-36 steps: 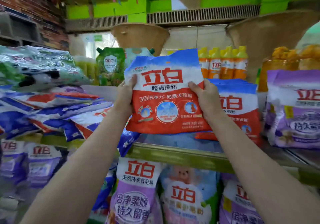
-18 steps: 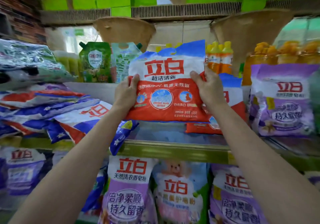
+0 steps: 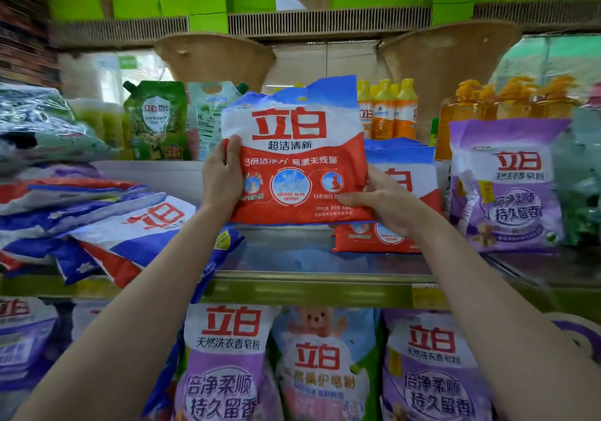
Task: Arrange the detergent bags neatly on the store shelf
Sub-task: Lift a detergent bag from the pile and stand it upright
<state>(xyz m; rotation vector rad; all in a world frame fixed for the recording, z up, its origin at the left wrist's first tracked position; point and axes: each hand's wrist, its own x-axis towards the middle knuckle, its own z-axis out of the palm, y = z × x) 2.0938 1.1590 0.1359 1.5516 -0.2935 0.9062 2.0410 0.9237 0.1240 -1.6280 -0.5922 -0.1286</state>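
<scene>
Head view: two bare arms reach up to a store shelf point(image 3: 292, 285).
Held bag: one red, white and blue detergent bag point(image 3: 297, 164), upright above the shelf.
Left hand point(image 3: 221, 177): grip clamped on its left edge.
Right hand point(image 3: 387, 204): grip clamped on its lower right corner.
Behind: one matching bag point(image 3: 403, 177) standing.
Right: one purple bag point(image 3: 507, 186) standing.

Only one view here, a wide-angle head cam sitting at about shelf height and facing straight into the store shelving, tilted slightly up. It's close: both bare forearms run in from the bottom corners toward the frame's middle, and the brass-coloured metal shelf edge point(image 3: 292, 285) cuts across the lower half. The green-painted wall blocks point(image 3: 208, 1) up top bend from lens distortion.
</scene>
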